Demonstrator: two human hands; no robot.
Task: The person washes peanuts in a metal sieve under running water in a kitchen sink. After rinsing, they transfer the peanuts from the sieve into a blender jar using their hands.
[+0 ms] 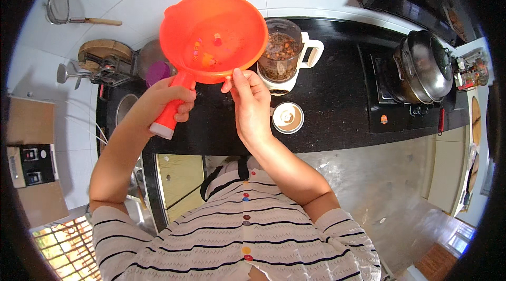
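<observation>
My left hand (161, 101) is wrapped round the handle of an orange-red plastic water dipper (232, 28), which is tilted so that its inside shows. A coloured print and some small spots are visible in the bowl. With thumb and fingers, my right hand (252, 103) pinches the dipper's near rim by a small tab. Just right of the bowl stands a clear jug (282, 52) with a white handle and base, holding brown liquid with floating bits. Nearer me on the counter is a small round cup or lid (288, 117), white-rimmed and brownish inside; which it is I cannot tell.
The black countertop (332, 102) carries a hob at the right with a lidded metal wok (426, 67). At the left are a purple item (157, 73), a rack with a round wooden board (103, 52), and a sink edge (125, 110). A strainer (59, 4) hangs on the wall.
</observation>
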